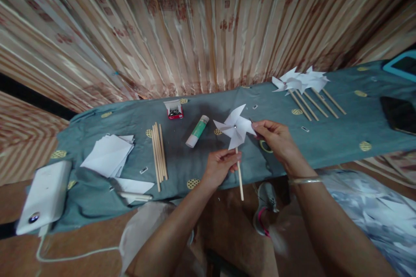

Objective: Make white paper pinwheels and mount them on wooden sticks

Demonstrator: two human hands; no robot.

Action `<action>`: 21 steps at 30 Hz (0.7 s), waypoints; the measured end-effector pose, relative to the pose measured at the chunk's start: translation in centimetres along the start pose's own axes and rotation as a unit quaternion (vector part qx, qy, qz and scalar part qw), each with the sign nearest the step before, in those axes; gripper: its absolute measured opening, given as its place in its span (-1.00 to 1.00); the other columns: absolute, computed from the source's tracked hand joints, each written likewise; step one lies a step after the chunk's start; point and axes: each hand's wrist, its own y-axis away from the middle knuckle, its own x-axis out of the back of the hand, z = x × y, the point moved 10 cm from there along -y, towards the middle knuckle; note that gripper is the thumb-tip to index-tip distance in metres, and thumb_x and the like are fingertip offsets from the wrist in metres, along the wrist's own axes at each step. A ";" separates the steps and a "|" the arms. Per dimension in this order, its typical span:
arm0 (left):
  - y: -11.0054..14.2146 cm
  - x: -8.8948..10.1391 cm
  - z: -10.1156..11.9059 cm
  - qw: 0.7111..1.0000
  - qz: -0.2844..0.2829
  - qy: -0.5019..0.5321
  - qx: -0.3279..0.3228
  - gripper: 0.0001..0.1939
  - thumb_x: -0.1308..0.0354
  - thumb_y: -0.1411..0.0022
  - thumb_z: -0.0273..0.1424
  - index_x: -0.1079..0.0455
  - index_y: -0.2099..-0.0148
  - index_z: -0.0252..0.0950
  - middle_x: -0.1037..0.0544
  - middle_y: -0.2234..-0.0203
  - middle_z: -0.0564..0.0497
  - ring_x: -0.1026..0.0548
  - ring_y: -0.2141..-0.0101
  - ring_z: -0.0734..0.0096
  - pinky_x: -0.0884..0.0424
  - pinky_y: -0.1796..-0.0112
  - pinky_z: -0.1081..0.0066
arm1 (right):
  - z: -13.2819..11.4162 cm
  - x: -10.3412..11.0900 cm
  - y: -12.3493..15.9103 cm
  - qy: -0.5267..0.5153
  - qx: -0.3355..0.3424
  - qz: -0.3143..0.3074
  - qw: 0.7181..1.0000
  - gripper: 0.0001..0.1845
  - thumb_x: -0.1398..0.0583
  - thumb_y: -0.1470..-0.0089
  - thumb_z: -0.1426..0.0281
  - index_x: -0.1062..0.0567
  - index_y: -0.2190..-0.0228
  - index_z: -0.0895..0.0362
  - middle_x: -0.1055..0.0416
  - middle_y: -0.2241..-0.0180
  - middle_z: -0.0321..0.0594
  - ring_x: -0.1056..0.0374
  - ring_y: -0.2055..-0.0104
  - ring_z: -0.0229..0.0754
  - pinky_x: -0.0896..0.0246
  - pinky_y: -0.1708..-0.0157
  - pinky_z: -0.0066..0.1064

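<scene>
A white paper pinwheel with a pin at its centre stands upright on a thin wooden stick. My left hand is closed round the stick just below the paper blades. With thumb and fingers pinched, my right hand grips the tip of the right-hand blade. A glue stick with a green label lies left of the pinwheel. Several bare wooden sticks lie side by side farther left. Behind them sits a small open red box of metal pins.
Several pinwheels on sticks lie at the back right. White paper squares are stacked at the left, near a white power bank with a cable. A dark phone lies at the right edge. A pleated curtain hangs behind the cloth-covered table.
</scene>
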 end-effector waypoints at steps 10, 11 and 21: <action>-0.2 0.2 0.2 1.000 0.002 0.001 -0.009 -0.63 -0.42 0.16 -0.19 -0.56 0.39 -0.39 -0.48 0.64 0.06 -0.33 0.68 0.63 -0.21 0.64 0.55 | -0.4 -0.4 0.3 -0.030 -0.012 -0.006 0.999 -0.71 -0.41 0.33 0.15 -0.56 0.60 0.08 -0.38 0.66 -0.35 -0.17 0.60 -0.35 -0.06 0.59 -0.49; -0.2 0.3 0.2 1.000 0.004 0.000 -0.012 -0.63 -0.42 0.16 -0.19 -0.55 0.38 -0.40 -0.47 0.65 0.06 -0.33 0.68 0.63 -0.21 0.64 0.55 | -0.4 -0.4 0.4 -0.032 -0.015 -0.008 0.999 -0.71 -0.42 0.34 0.15 -0.56 0.60 0.08 -0.39 0.66 -0.35 -0.17 0.60 -0.35 -0.06 0.59 -0.49; -0.6 1.6 1.2 0.998 0.039 -0.016 -0.038 -0.61 -0.42 0.18 -0.18 -0.57 0.37 -0.39 -0.44 0.70 0.10 -0.31 0.67 0.61 -0.20 0.63 0.54 | -0.5 -1.2 0.8 -0.041 -0.019 -0.041 0.998 -0.69 -0.42 0.31 0.14 -0.56 0.59 0.10 -0.48 0.59 -0.26 -0.24 0.57 -0.34 -0.15 0.54 -0.49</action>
